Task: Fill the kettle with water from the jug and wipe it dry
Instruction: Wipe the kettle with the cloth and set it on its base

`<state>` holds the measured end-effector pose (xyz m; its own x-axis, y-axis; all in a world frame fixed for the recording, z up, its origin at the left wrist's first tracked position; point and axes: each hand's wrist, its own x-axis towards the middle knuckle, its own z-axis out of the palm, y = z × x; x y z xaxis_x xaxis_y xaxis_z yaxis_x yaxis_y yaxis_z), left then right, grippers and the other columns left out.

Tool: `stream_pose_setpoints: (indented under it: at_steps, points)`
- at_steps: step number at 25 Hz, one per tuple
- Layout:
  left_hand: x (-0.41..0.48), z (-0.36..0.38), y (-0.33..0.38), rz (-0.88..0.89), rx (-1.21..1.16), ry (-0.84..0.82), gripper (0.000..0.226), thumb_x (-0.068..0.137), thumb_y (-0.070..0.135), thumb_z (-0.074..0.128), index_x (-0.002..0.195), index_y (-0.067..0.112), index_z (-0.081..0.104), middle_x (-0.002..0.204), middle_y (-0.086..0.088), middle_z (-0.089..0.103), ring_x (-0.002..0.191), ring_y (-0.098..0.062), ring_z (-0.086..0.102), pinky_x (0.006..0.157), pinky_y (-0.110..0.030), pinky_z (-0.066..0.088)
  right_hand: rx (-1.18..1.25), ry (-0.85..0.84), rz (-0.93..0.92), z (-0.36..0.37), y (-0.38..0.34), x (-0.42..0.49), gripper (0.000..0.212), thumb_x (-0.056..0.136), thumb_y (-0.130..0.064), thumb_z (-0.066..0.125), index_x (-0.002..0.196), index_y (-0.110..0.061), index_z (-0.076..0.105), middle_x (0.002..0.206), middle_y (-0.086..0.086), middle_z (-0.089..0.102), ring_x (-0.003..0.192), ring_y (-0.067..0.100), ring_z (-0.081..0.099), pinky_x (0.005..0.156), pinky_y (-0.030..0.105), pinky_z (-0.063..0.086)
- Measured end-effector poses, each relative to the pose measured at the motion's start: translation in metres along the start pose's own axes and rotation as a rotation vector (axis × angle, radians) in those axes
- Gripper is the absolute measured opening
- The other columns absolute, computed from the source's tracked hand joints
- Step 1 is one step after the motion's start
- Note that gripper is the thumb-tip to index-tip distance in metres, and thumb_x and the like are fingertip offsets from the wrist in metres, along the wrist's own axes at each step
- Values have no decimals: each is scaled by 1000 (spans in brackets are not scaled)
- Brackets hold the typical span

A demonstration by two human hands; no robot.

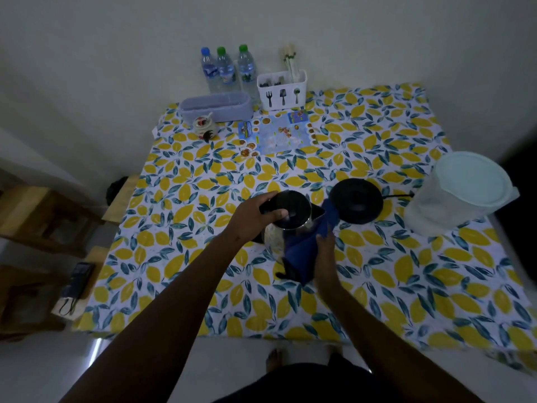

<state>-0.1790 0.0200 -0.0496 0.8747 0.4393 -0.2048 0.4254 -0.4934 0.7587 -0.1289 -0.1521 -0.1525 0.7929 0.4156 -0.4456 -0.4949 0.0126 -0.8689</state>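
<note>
A steel kettle [276, 237] with a black lid and black handle stands in the middle of the lemon-print table [392, 274]. My left hand [252, 216] grips its black handle at the top. Against the kettle's right side my right hand [327, 251] presses a dark blue cloth [305, 245]. The kettle's round black base [356, 200] lies just right of it, its cord running right. A translucent jug [456, 196] with a pale lid stands at the table's right edge.
At the back stand three water bottles [226, 69], a white cutlery holder [282, 90], a lilac tub [216, 107], a small jar [205, 126] and a printed mat [276, 135]. Wooden stools [37, 216] sit left of the table. My feet are below the near edge.
</note>
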Motion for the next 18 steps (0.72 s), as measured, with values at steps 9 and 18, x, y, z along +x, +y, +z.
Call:
stream_pose_setpoints:
  at_steps: [9,18]
  points:
    - [4,-4,-5,40,82,-48,66,84,53,62,140,23,42,143,-2,50,127,-22,49,102,-39,42,-562,280,-270,50,30,-38,109,75,-54,69,151,-22,-2,157,21,4,143,39,7,107,60,24]
    - [3,-5,-2,93,123,-48,64,86,48,62,139,19,43,139,-6,53,122,-24,52,98,-38,44,-618,515,-288,100,18,-41,107,77,-68,56,151,-15,0,155,22,13,139,40,19,101,64,35]
